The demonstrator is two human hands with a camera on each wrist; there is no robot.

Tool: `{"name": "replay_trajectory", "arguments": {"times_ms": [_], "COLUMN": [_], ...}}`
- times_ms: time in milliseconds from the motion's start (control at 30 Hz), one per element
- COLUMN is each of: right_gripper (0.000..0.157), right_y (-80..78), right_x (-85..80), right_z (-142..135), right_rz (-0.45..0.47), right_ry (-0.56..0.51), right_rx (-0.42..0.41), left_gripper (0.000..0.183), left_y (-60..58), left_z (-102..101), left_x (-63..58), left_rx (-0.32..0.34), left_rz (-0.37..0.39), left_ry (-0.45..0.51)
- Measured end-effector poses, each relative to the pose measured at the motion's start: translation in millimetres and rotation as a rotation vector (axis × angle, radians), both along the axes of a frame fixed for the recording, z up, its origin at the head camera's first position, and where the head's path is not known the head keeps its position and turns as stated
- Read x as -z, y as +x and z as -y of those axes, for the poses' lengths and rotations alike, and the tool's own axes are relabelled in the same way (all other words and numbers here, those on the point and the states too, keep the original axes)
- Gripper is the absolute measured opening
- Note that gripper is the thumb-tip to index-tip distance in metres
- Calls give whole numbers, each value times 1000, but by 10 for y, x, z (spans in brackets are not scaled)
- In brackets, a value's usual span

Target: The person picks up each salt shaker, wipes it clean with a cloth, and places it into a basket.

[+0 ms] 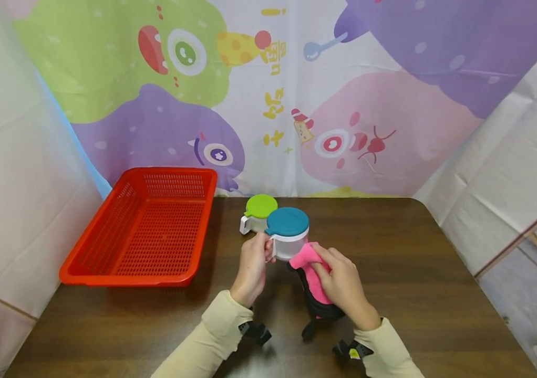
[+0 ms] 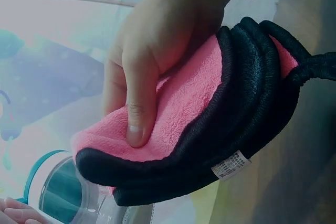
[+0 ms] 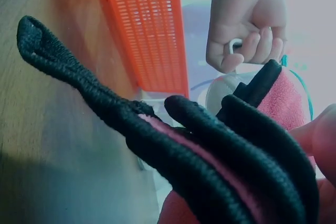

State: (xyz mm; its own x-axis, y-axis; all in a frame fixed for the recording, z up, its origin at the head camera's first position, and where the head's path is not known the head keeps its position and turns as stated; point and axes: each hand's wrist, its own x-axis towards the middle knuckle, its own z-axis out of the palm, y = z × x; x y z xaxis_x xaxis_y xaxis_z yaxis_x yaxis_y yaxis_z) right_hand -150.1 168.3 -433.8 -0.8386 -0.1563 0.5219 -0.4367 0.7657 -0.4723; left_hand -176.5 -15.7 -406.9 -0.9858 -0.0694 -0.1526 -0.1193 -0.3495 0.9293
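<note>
My left hand [image 1: 251, 268] grips the white handle of a clear jar with a teal lid [image 1: 288, 221], held upright over the table. A folded pink cloth with black edging [image 1: 315, 281] is pinched in my right hand [image 1: 344, 283], and its upper end meets the jar's right side in the head view. Seen from the left wrist, the thumb lies across the pink cloth [image 2: 184, 108], with a white label on its black trim. The cloth's black loop [image 3: 58, 59] sticks out in the right wrist view. Behind stands a second handled jar with a green lid [image 1: 261, 206].
A red slotted plastic basket [image 1: 202, 231] stands at the left of the brown wooden table [image 1: 405, 252]. A printed cartoon curtain [image 1: 268, 173] hangs along the table's back edge, with pale sheets at both sides.
</note>
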Motion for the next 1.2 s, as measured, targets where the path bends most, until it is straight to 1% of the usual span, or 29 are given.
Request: {"name": "replay_trajectory", "arguments": {"times_ms": [400, 467, 667, 800, 1033, 1200], "right_gripper": [38, 38, 39, 39, 39, 39], "right_y": [-70, -85, -111, -132, -140, -135], "right_x": [-4, 0, -13, -29, -98, -152], "right_z": [-86, -99, -139, -149, -178, -204], "right_rz": [108, 137, 275, 333, 345, 320], "right_ry": [-112, -144, -310, -346, -365, -369], "right_rx": [-18, -29, -61, -51, -39, -34], "left_gripper": [30, 30, 30, 30, 30, 29], "left_y": [-9, -5, -3, -2, -8, 6], "left_z": [25, 33, 50, 60, 68, 58], "left_x": [-3, -5, 3, 1, 15, 15], "left_rx": [34, 41, 58, 56, 46, 51], "left_rz": [-33, -38, -45, -42, -34, -33], "left_ry": [20, 18, 20, 27, 36, 42]}}
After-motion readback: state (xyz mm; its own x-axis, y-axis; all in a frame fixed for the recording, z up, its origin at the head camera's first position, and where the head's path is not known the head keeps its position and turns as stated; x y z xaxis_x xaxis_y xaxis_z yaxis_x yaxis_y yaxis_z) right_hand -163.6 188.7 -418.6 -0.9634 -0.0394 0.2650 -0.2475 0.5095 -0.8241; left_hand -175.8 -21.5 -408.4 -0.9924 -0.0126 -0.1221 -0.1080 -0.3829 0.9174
